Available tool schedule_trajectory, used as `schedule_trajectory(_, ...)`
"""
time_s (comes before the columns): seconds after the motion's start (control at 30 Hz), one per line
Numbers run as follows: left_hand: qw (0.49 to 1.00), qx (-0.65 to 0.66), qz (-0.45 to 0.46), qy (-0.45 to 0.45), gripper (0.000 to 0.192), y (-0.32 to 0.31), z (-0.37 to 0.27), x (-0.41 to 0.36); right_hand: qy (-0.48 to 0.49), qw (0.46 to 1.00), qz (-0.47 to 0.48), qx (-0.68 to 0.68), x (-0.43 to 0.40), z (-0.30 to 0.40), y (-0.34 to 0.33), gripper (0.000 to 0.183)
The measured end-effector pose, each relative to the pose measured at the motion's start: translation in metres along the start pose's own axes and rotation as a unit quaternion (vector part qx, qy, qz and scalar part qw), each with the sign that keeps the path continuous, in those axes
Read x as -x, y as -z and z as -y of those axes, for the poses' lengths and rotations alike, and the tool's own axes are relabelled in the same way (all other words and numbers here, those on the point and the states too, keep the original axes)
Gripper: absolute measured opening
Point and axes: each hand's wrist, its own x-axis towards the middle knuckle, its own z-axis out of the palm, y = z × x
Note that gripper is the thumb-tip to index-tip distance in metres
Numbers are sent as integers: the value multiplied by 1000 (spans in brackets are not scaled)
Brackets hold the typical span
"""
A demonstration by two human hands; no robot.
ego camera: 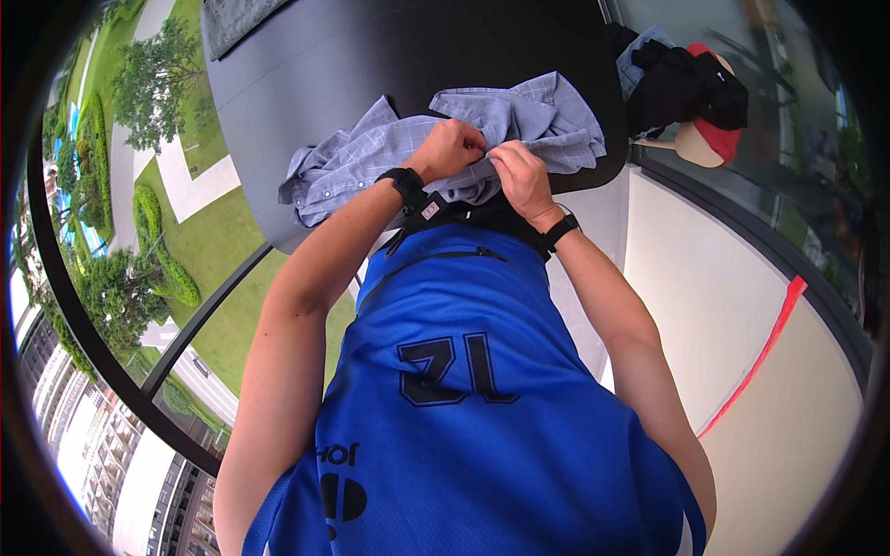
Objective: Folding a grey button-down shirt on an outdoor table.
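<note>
A grey-blue checked button shirt [389, 142] lies bunched along the near edge of a black table [348, 62]. My left hand [452, 149] pinches its fabric near the middle, fingers curled. Close beside it on the right, my right hand [521, 177] grips another bit of the same shirt between thumb and fingers. Small white buttons show along the shirt's left part. The exact piece of cloth between my fingertips is partly hidden by the fingers.
Folded grey cloth [240, 24] rests at the table's far left corner. Black, red and denim clothing [685, 90] is piled on a light-coloured seat or stand right of the table, by a glass pane. A dark railing [201, 323] runs at the left, with lawn and trees beyond.
</note>
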Motion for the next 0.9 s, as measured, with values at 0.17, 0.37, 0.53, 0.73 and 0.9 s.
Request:
schedule_trajectory(0.17, 995, 74, 23, 68, 17, -6, 11, 1, -21, 999, 18, 33, 4, -4, -5, 9)
schedule_trajectory(0.37, 972, 171, 58, 150, 17, -6, 20, 2, -29, 999, 29, 30, 2, -3, -6, 9)
schedule_trajectory(0.53, 967, 183, 74, 164, 17, -1, 14, 2, -46, 998, -1, -41, 0, -3, -8, 7)
schedule_trajectory(0.73, 959, 207, 78, 175, 19, 1, 16, 4, -20, 1000, 4, -23, -4, -1, -4, 6)
schedule_trajectory(0.9, 969, 183, 51, 160, 20, -2, 17, 7, 6, 998, 19, 61, -6, -2, -4, 4)
